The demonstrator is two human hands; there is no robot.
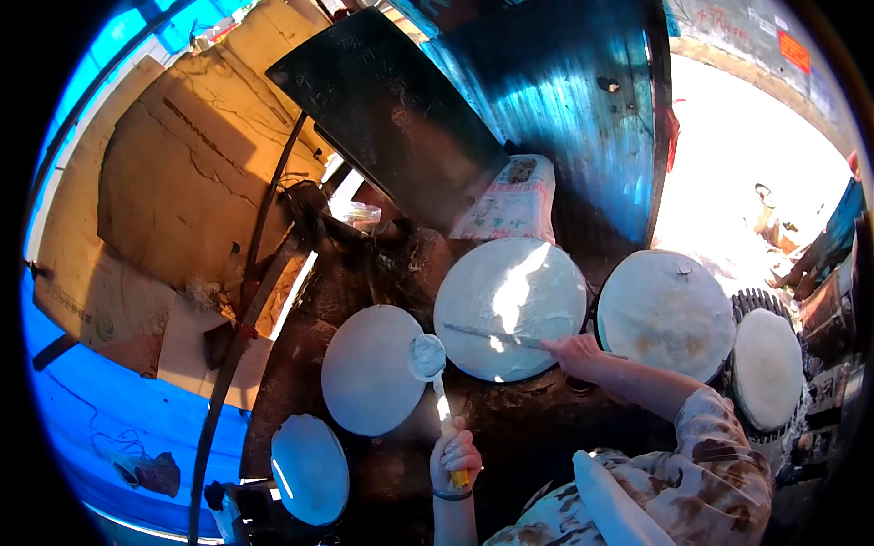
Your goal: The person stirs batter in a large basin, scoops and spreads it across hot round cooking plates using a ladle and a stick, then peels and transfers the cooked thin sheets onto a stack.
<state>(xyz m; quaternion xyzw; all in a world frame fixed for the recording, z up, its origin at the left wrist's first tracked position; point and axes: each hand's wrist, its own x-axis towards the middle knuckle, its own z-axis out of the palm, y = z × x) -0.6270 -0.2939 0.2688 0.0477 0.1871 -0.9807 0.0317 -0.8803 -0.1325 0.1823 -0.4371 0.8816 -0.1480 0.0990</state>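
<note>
Far-left disc (310, 469): I see it lying near the blue sheeting (196, 446).
Ladle (427, 358): its bowl, white inside, overlaps the next disc's (369, 373) right edge — touching or above, I can't tell.
Left hand (456, 452): I see fingers curled together round the yellow handle.
Long blade (482, 334): flat across the large white disc (510, 273).
Right hand (575, 354): fingers closed on the blade's right end.
Right-hand discs (666, 314): two, side by side.

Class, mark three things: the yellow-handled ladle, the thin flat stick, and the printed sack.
Yellow-handled ladle (442, 400), head view: on its shaft, below the bowl.
Thin flat stick (517, 340), head view: partway along its length.
Printed sack (507, 204), head view: on its visible face.
</note>
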